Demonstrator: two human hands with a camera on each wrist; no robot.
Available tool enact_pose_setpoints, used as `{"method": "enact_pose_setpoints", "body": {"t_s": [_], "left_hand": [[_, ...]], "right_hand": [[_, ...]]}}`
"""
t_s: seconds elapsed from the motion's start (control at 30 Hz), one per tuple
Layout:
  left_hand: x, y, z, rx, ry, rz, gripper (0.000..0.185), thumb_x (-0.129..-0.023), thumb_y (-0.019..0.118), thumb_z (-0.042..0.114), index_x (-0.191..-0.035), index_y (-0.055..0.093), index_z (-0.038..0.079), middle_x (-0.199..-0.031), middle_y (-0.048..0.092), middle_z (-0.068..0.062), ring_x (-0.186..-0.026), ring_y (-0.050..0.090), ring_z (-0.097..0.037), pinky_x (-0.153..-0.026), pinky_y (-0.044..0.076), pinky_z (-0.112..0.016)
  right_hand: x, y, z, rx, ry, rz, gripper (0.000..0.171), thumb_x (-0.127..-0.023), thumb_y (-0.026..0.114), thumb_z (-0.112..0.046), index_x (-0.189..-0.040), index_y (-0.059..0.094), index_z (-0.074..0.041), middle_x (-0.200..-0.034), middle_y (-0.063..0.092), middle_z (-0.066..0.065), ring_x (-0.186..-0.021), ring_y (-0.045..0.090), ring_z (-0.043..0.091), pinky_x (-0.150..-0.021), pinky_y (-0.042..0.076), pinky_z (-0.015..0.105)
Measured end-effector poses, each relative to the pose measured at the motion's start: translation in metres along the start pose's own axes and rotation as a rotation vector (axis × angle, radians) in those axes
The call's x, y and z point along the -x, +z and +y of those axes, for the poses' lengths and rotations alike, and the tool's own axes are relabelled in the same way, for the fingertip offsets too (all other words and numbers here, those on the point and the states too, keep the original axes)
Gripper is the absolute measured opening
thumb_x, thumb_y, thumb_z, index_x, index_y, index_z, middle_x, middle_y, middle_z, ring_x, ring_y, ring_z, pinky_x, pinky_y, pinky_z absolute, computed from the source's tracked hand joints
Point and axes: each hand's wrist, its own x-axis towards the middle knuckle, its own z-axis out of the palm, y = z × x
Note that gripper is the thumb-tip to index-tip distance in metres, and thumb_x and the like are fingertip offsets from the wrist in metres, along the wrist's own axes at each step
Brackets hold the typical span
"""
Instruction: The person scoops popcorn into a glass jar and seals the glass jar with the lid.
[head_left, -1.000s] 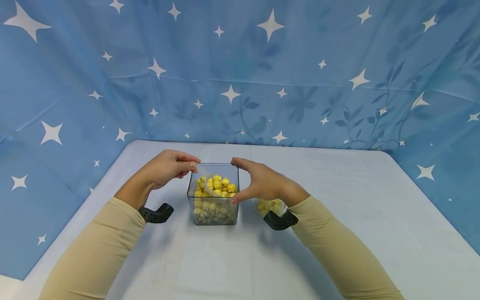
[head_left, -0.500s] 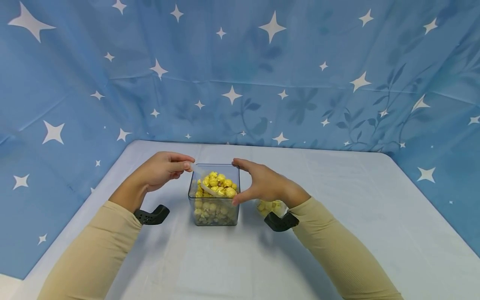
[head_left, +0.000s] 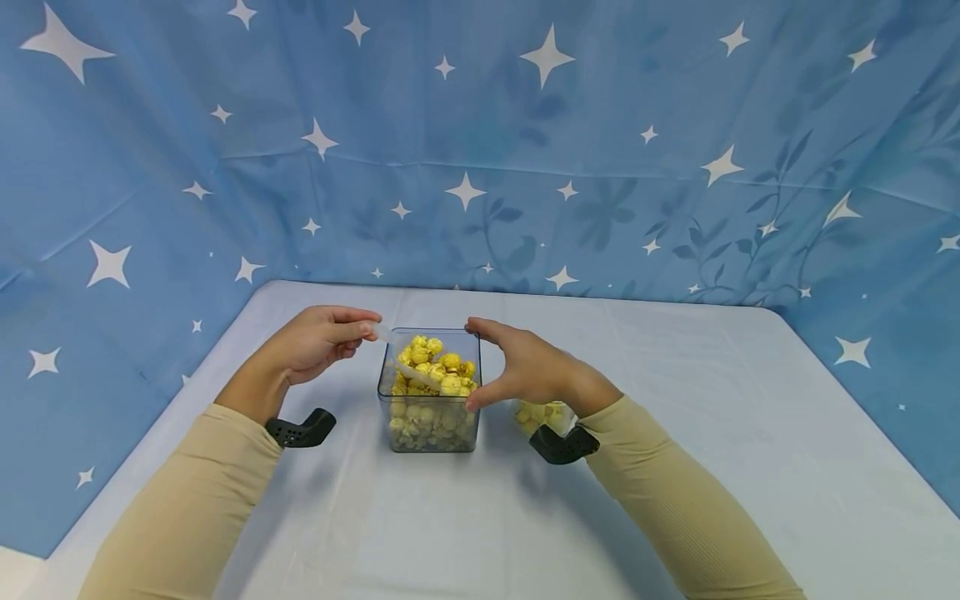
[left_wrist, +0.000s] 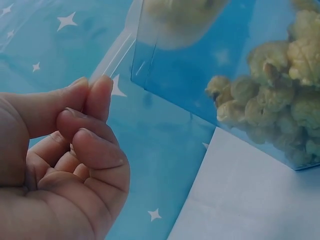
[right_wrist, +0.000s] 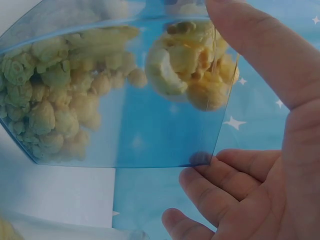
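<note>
Well inside tbl edge, bin, L hand w/ spoon

A pale table with rounded far corners, a box of popcorn standing on it.
From here I see the table spread with a smooth white cover, faintly creased near the front. The clear square box sits upright left of its middle; near its right side is a smaller clear container of popcorn, partly hidden.
</note>
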Motion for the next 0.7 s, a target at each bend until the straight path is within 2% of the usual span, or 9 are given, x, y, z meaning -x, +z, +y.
{"method": "enact_pose_setpoints", "body": {"t_s": [0.7], "left_hand": [[-0.0014,-0.0054,-0.0038,0.054,-0.001,0.011,0.045,-0.108,0.045,0.011,-0.145,0.039,-0.013,-0.099,0.062,0.002,-0.078,0.047,-0.010,-0.070,0.043,-0.023]], "right_hand": [[0.0003,-0.0008,0.0017,-0.016,-0.010,-0.011,0.109,-0.077,0.089,-0.035,-0.159,0.023,-0.007,-0.161,0.029,0.007,-0.147,0.028,0.024,-0.114,0.029,0.050]]}}
